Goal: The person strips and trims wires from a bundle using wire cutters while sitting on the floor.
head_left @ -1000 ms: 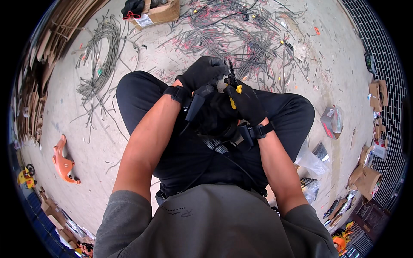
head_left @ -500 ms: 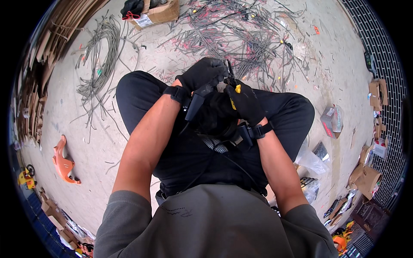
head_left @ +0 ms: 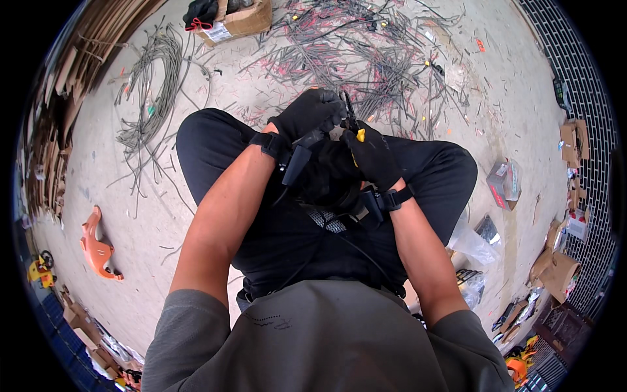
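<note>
Left hand: the left hand, in a black glove, is curled shut around a thin dark wire that sticks up from between the two hands.
Right hand: the right hand, also in a black glove, is closed on a small tool with a yellow part; what kind of tool it is cannot be told.
Hands together: the two gloved hands touch each other above the person's lap, between the knees.
Wire: held at the fingertips, in the middle of the scene, its free end pointing toward the far floor.
Wrists: a black strap with a small dark box sits on the left wrist, and a like one on the right wrist.
Legs: black trousers, knees spread to the left and right.
Far floor: a wide scatter of cut grey and red wire pieces lies just beyond the hands.
Far left: a loose bundle of grey cable lies on the concrete, and a cardboard box stands beyond it.
Near left: an orange plastic part lies on the floor, well apart from the hands.
Right: a clear plastic packet lies beside the right knee.
</note>
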{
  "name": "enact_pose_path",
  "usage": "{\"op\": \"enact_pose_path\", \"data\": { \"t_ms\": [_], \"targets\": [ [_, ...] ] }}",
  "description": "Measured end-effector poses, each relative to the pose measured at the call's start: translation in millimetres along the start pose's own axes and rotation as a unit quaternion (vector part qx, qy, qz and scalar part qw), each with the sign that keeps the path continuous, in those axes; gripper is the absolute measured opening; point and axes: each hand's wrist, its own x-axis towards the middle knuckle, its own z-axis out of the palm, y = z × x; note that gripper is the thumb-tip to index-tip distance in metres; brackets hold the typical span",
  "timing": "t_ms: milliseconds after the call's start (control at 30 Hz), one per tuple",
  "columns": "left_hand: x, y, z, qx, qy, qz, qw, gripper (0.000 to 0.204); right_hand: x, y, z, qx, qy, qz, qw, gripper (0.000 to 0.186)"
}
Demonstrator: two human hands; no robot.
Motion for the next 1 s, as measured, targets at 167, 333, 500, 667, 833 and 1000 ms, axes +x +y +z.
{"op": "enact_pose_path", "data": {
  "t_ms": [167,333,500,667,833,1000],
  "targets": [
    [-1,3,1,0.006,-0.002,-0.011,1.000,0.020,1,-4,-4,-0.025,0.017,-0.020,0.999,0.028],
    [-2,4,1,0.009,0.000,-0.002,1.000,0.021,4,-2,-3,0.017,-0.016,0.008,1.000,0.026],
    [-1,1,0,-0.013,-0.006,0.007,1.000,0.021,7,-7,-2,0.110,-0.008,0.072,0.991,0.022],
    [-2,5,4,-0.038,0.021,-0.008,0.999,0.019,7,-8,-5,0.003,0.023,-0.013,1.000,0.028],
    [-5,7,4,0.054,-0.012,0.031,0.998,0.019,10,-13,-9,-0.057,0.061,-0.062,0.995,0.038],
    [-7,12,7,0.056,-0.024,0.038,0.997,0.019,6,-5,-1,-0.099,0.068,-0.050,0.991,0.043]
  ]
}}
